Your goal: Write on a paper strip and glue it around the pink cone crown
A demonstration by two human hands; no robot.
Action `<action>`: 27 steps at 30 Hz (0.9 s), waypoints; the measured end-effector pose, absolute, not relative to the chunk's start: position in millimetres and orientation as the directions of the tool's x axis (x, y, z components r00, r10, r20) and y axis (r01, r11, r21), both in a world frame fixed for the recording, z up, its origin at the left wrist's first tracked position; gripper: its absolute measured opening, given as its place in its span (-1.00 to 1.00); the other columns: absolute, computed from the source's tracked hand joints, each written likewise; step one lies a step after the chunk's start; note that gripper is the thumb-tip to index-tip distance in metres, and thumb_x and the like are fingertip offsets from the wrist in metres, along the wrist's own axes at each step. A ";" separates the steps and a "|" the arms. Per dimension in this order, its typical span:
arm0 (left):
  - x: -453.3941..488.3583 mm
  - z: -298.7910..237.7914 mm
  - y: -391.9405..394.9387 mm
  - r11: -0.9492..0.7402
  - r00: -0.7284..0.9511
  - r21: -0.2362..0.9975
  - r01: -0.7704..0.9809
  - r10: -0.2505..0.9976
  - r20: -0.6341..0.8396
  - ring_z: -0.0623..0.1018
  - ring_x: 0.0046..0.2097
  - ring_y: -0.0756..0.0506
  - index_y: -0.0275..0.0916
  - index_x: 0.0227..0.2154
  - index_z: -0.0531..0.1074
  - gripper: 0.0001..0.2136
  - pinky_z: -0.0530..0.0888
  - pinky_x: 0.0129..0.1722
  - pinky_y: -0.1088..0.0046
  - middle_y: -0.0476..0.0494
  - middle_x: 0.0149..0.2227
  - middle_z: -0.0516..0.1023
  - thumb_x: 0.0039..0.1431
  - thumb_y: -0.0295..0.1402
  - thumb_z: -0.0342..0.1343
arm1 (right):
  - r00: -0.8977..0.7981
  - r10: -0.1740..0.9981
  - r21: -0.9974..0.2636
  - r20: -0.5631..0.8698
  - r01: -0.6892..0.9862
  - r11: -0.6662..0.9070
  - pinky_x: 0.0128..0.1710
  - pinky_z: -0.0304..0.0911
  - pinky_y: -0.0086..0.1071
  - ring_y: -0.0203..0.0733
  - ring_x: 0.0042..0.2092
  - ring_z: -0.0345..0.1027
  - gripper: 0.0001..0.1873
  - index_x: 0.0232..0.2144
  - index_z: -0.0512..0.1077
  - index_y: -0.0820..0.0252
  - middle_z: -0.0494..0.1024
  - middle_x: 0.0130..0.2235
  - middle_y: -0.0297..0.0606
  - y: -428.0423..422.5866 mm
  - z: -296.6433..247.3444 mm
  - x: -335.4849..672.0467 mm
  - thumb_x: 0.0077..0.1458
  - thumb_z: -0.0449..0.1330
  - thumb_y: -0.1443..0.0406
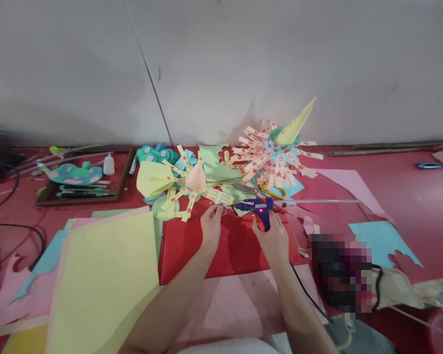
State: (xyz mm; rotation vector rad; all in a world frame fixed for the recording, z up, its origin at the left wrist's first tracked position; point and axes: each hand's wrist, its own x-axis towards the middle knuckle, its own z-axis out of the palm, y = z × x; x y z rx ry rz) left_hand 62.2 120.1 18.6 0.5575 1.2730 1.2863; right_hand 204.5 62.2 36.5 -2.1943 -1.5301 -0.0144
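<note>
My right hand (272,239) is closed round a blue glue gun (259,207) with a red light on it, its nozzle pointing left. My left hand (211,223) pinches the end of a yellow paper strip with red marks (219,197). That strip belongs to a yellow paper sun-shaped craft with a peach cone (189,184). Both hands are over a red paper sheet (192,248). A second craft with a yellow-green cone and pink lettered strips (278,152) stands behind the glue gun.
Large yellow sheets (103,282) lie front left, with pink (349,184) and blue paper (382,241) to the right. A dark tray (123,169) holds a small white bottle (109,164) and tools. Cables run at the left. Scissors (271,191) lie near the gun.
</note>
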 end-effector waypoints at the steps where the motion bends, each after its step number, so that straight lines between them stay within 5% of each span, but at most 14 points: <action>1: 62.2 18.8 120.0 0.279 -0.202 0.880 -0.383 0.905 -0.375 0.49 -0.43 0.00 -0.30 -0.56 0.45 -0.81 0.48 -0.25 0.39 -0.02 -0.54 0.47 -0.16 -0.25 0.19 | 0.381 0.886 -0.362 0.264 0.891 -0.276 -0.37 0.30 -0.29 0.02 -0.19 0.43 -0.53 -0.11 0.37 0.33 0.52 -0.14 0.01 62.1 36.5 204.6 0.01 0.05 0.11; 27: 61.4 21.5 118.8 0.287 -0.198 0.889 -0.356 0.907 -0.372 0.48 -0.42 0.00 -0.30 -0.54 0.45 -0.78 0.46 -0.24 0.40 -0.01 -0.53 0.48 -0.16 -0.22 0.19 | 0.416 0.884 -0.406 0.214 0.861 -0.307 -0.30 0.31 -0.25 0.01 -0.19 0.42 -0.53 -0.11 0.37 0.33 0.50 -0.14 0.03 60.3 37.2 206.5 0.00 0.05 0.13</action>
